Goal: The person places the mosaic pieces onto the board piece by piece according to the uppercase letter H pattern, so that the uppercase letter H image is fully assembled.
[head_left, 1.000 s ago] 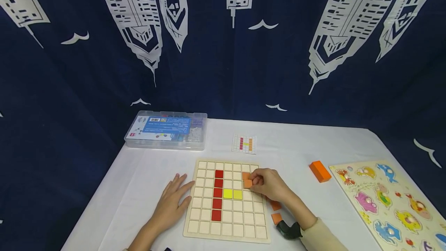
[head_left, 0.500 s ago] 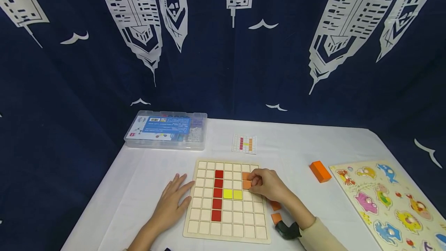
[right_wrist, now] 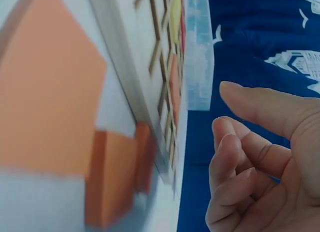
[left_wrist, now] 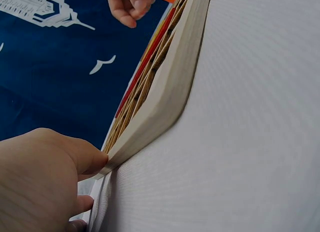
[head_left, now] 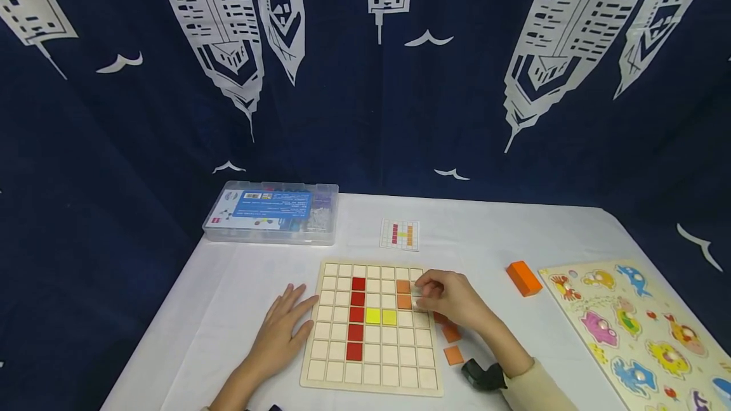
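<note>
A wooden grid board [head_left: 371,374] lies on the white table. Set in its cells are a column of red tiles [head_left: 356,314], two yellow tiles [head_left: 389,317] and two orange tiles [head_left: 403,301]. My left hand [head_left: 278,333] rests with spread fingers, its fingertips touching the board's left edge; the left wrist view shows the index finger against that edge. Over the board's right side hovers my right hand [head_left: 454,299], loosely curled with a gap between thumb and index finger and nothing held. Several loose orange tiles [head_left: 454,355] lie off the board's right edge, partly under the right forearm.
A small pattern card [head_left: 400,235] lies behind the board. At the back left sits a clear plastic case [head_left: 271,213] with a blue label. An orange block [head_left: 523,278] stands to the right, beside a wooden animal puzzle [head_left: 639,328].
The lower orange tile has settled into its cell, and the right hand has released it and drawn back slightly to the right. The left hand has stayed put.
</note>
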The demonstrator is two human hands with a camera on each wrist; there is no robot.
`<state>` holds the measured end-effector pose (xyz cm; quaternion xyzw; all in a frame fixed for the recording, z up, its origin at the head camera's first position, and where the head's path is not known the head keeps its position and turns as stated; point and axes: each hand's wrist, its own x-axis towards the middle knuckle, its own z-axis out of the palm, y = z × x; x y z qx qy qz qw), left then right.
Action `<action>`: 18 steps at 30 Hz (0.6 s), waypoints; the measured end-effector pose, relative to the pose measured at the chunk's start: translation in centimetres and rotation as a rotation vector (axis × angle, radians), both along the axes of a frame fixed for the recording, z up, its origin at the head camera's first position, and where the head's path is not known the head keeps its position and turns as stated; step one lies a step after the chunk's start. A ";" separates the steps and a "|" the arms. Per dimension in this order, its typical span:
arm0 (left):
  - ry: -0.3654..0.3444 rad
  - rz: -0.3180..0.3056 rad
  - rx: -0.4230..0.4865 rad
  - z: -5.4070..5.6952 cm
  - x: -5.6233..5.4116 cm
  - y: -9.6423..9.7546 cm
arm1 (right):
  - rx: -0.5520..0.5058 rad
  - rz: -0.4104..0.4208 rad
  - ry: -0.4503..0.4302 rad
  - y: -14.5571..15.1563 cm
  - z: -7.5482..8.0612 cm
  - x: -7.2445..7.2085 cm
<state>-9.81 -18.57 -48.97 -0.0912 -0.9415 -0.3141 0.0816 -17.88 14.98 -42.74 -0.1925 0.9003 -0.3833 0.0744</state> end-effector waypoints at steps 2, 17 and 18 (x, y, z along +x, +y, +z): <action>0.002 0.001 -0.001 0.0 0.0 0.0 | -0.001 -0.007 0.022 0.6 0.2 0.1; 0.007 -0.002 0.002 0.1 -0.1 -0.1 | -0.016 -0.070 0.066 4.6 -1.1 1.6; 0.008 -0.002 0.002 0.1 -0.1 -0.1 | -0.020 -0.072 0.060 4.7 -1.3 1.7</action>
